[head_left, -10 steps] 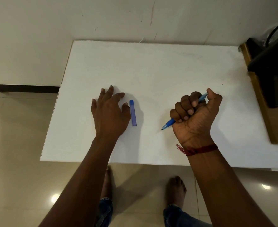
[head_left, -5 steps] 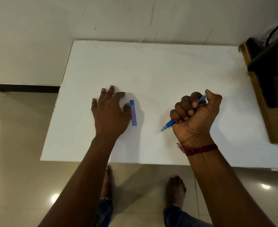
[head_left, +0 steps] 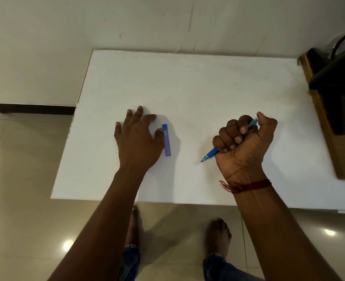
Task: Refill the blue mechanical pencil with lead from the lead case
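Observation:
A slim blue lead case [head_left: 166, 139] lies flat on the white table [head_left: 188, 82], long side running away from me. My left hand [head_left: 138, 138] rests palm down just left of it, fingers spread, the thumb tip touching or almost touching the case's left edge. My right hand [head_left: 243, 147] is a fist around the blue mechanical pencil [head_left: 212, 154]. The pencil's tip points down-left close to the table. Its back end pokes out by my thumb, and the fist hides its middle.
A wooden unit [head_left: 328, 128] with a black object [head_left: 338, 78] and cable on it stands at the table's right edge. A cream wall runs behind the table. My bare feet [head_left: 218, 234] stand on the tiled floor below the near edge.
Almost nothing differs. My right hand has shifted very slightly with the pencil in it, while my left hand and the lead case stay where they were.

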